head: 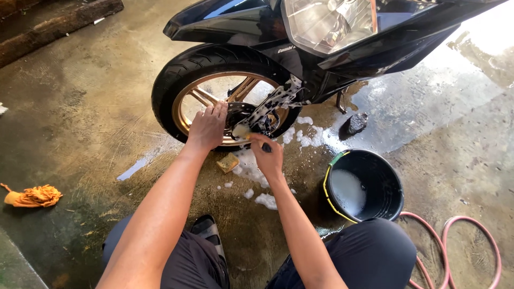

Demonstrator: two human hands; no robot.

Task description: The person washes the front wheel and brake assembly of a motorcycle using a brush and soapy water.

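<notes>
Squatting on wet concrete floor [80, 107] before a black motorcycle [342, 37], front wheel [176, 91] seen side-on, gold spokes, black tyre, axle running roughly toward the camera's line of sight.

Left hand [206, 127] laid flat against the gold rim, fingers spread and pointing up toward the hub, gripping nothing. Right hand [266, 155] closed around a small brush [243, 131], grip tight on its dark handle; long axis of the brush slanting up and left, pale sudsy head against the hub just below the perforated brake disc [270, 107].

Yellow sponge [227, 162] lying on the floor just below the wheel, among patches of white foam [257, 176]. Black bucket [364, 184] standing upright to the right of the right forearm, holding soapy water with foam on the surface. Pink hose [455, 235] looped on the floor at lower right. Orange rag [33, 196] crumpled well apart at far left.
</notes>
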